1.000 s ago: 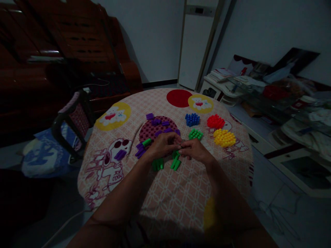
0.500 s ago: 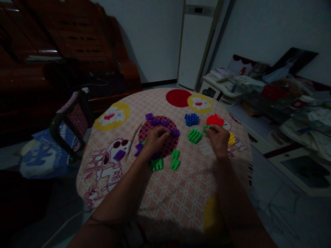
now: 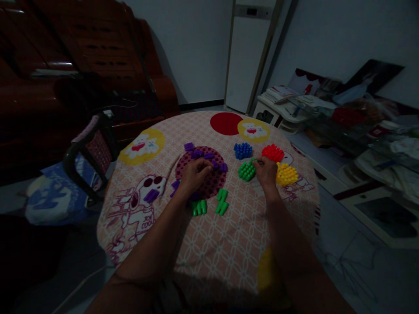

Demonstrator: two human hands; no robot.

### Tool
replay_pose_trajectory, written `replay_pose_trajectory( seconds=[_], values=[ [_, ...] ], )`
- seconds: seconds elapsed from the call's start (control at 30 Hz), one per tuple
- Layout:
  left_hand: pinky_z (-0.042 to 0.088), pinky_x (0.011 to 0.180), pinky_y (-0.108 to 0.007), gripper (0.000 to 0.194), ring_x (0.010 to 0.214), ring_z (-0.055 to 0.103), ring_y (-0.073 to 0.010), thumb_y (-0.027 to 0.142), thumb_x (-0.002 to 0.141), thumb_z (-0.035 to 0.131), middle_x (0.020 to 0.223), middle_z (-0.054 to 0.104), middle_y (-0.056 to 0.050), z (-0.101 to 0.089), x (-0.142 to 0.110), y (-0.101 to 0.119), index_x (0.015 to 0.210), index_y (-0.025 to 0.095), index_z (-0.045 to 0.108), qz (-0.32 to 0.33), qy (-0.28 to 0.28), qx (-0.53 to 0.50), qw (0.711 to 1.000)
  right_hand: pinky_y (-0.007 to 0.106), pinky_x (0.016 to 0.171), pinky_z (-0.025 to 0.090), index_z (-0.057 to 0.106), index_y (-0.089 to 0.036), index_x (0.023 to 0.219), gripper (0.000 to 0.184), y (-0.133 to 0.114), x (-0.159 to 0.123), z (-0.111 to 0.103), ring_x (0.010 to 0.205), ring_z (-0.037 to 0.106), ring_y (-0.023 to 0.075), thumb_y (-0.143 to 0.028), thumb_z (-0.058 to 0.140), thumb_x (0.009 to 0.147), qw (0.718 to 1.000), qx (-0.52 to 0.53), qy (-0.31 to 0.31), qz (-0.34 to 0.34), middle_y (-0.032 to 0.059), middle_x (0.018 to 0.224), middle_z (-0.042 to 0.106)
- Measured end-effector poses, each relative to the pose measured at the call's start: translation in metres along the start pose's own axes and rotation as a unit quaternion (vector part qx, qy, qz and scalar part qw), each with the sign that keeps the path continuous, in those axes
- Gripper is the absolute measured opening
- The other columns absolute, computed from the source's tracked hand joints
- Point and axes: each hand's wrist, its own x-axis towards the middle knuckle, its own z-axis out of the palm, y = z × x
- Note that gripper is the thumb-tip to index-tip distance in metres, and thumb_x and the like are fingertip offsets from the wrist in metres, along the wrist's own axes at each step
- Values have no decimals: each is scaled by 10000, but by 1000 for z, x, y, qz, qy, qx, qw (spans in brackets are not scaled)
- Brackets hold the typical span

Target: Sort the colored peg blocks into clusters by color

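My left hand [image 3: 194,174] rests with curled fingers on the dark red dotted circle of the tablecloth, among loose purple pieces [image 3: 197,153]; what its fingers hold is hidden. My right hand [image 3: 266,171] pinches a small green piece against the right edge of the green peg cluster [image 3: 246,170]. Around that hand lie the red cluster [image 3: 273,152], the yellow cluster [image 3: 286,174] and, further back, the blue cluster [image 3: 242,150]. Loose green pieces [image 3: 199,207] lie near my left wrist, with more green pieces [image 3: 222,201] just to their right.
The round table [image 3: 216,244] wears a pink patterned cloth. More purple pieces [image 3: 151,196] lie at the left. A chair [image 3: 93,152] stands left of the table, a dark wooden sofa [image 3: 65,78] behind it, and cluttered low furniture [image 3: 327,113] to the right.
My hands were together over the green pieces, then parted. The right hand carried a green piece towards the red cluster and now sits at the green cluster. The left hand moved onto the purple pieces.
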Motion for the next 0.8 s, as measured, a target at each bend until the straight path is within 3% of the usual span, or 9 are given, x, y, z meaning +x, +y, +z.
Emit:
replay_pose_trajectory(
  seconds=[0.27, 0.37, 0.43, 0.53, 0.63, 0.7, 0.8],
  values=[
    [446, 623, -252, 240, 672, 602, -157, 375, 802, 604, 754, 687, -30, -3, -1, 2, 836, 150, 680, -8, 9, 14, 1000, 282, 610, 370, 577, -195, 575, 314, 3, 0, -4, 597, 541, 161, -317, 511, 857, 996, -70, -35, -48, 38, 602, 640],
    [449, 635, -256, 247, 690, 607, -161, 368, 810, 587, 772, 688, -29, -13, 0, 5, 870, 151, 688, -18, 31, 47, 998, 288, 596, 342, 564, -198, 589, 352, 3, -3, -6, 588, 503, 159, -330, 468, 901, 994, -87, -24, -66, 33, 587, 608],
    [450, 640, -260, 241, 696, 610, -166, 360, 808, 587, 769, 688, -29, -22, 0, 9, 873, 152, 691, -30, 14, 88, 996, 293, 617, 361, 607, -189, 642, 357, 0, -6, -8, 615, 522, 170, -338, 451, 927, 992, -93, 0, -86, 50, 634, 639],
    [452, 662, -266, 202, 713, 628, -178, 330, 783, 621, 773, 701, -27, -38, -2, 20, 864, 166, 705, -37, -132, 178, 974, 311, 701, 425, 693, -169, 793, 333, -14, -14, -12, 728, 606, 203, -334, 448, 947, 987, -86, 60, -122, 95, 782, 717],
    [448, 706, -271, 241, 805, 666, -203, 290, 728, 700, 887, 742, -30, -41, -12, 38, 951, 203, 731, -20, -319, 286, 904, 319, 751, 469, 728, -171, 899, 314, -32, -24, -17, 805, 662, 217, -338, 469, 959, 981, -58, 99, -156, 108, 873, 751],
    [441, 715, -272, 338, 880, 676, -224, 275, 701, 738, 987, 749, -46, -33, -21, 49, 1034, 222, 724, -6, -373, 351, 859, 312, 739, 487, 733, -178, 898, 298, -39, -29, -19, 779, 678, 206, -336, 487, 956, 979, -37, 106, -172, 97, 868, 758],
    [438, 723, -280, 363, 951, 671, -250, 244, 697, 734, 1075, 736, -85, -16, -30, 57, 1056, 197, 703, 19, -400, 413, 818, 307, 715, 506, 735, -182, 891, 285, -37, -32, -22, 725, 683, 195, -350, 511, 944, 978, -11, 121, -170, 75, 823, 755]
  ],
)
